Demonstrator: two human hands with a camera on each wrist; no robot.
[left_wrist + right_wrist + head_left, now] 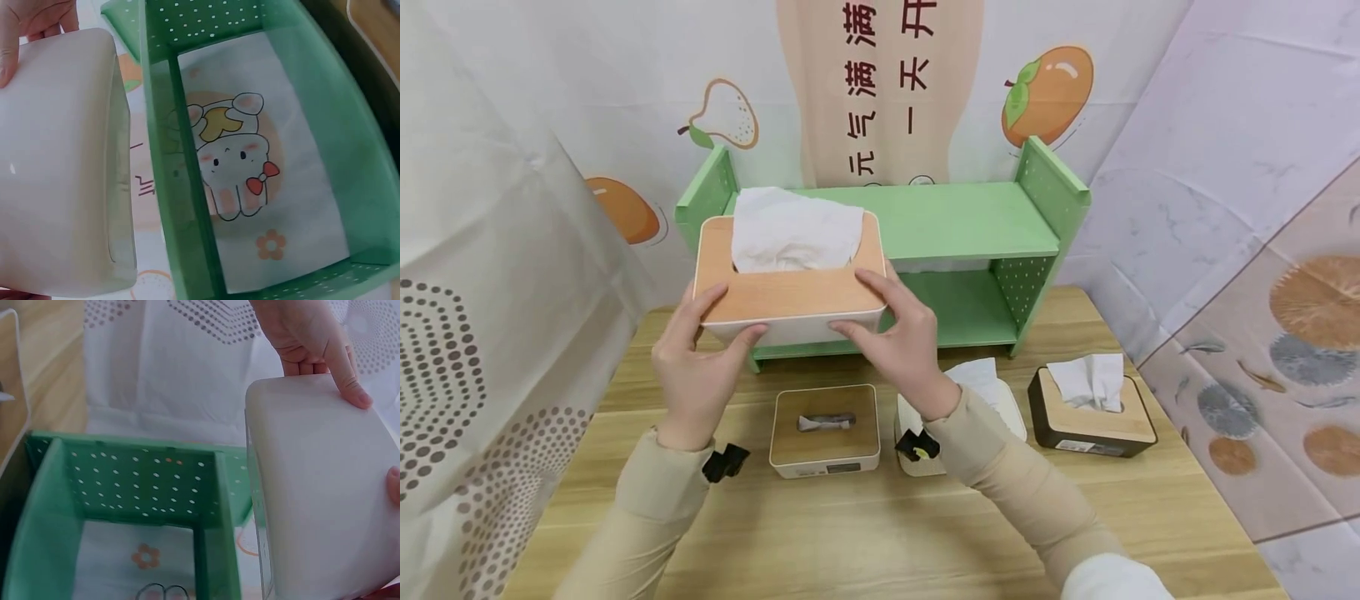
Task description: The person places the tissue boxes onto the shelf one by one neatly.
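Observation:
Both hands hold up a white tissue box with a wood-look lid and a white tissue sticking out of its slot. My left hand grips its left end and my right hand its right end, thumbs along the near side, fingertips on the lid's edges. The box is in front of the left part of a green two-tier shelf, hiding some of it. Both wrist views show the smooth white underside of the box beside the shelf's lower compartment.
On the wooden table stand a wood-topped white tissue box, a white tissue box partly behind my right forearm, and a black tissue box with a wooden lid. Printed cloth hangs behind and at both sides.

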